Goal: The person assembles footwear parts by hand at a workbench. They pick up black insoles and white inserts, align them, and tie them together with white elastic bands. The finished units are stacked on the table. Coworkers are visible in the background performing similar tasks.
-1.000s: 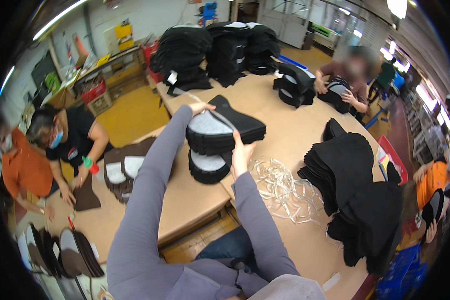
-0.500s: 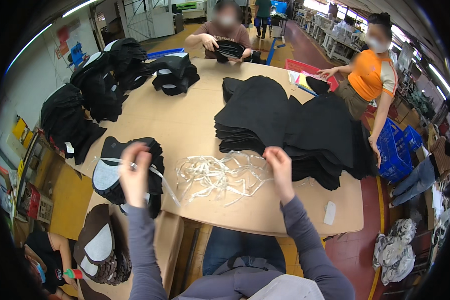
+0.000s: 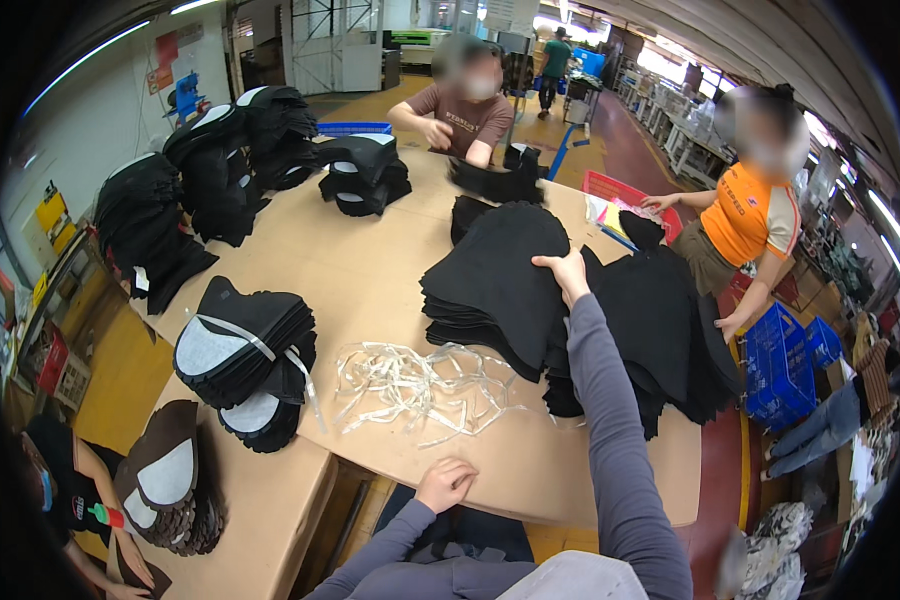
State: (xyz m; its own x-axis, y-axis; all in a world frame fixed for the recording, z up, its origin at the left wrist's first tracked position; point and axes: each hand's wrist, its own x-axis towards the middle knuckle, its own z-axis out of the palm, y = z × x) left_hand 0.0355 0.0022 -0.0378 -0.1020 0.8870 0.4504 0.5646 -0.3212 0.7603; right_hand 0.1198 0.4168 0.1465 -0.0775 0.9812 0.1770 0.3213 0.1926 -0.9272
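Observation:
My right hand [image 3: 567, 276] reaches forward to the edge of a stack of black fabric pieces [image 3: 495, 265]. Its thumb lies on top and the other fingers curl over the side, partly hidden. Close to the table's front edge, my left hand [image 3: 447, 485] rests with curled fingers and nothing visible in it. Between the hands and the left-hand bundles lies a tangle of white ties [image 3: 410, 385]. A bundle of black pieces with pale grey patches [image 3: 240, 335] has a white strip [image 3: 232, 332] across it, one end hanging loose.
Another black stack [image 3: 650, 320] stands right of my right forearm. Black bundles [image 3: 135, 225] line the table's far left; brown pieces [image 3: 175, 470] lie lower left. Co-workers stand across, at right and lower left. A red basket [image 3: 610, 188] and blue crates [image 3: 775, 365] are at right.
Both hands have left the tied bundle and ties. My right hand moved forward onto the black stack; my left drew back to the table edge. The co-worker across lowered a black bundle.

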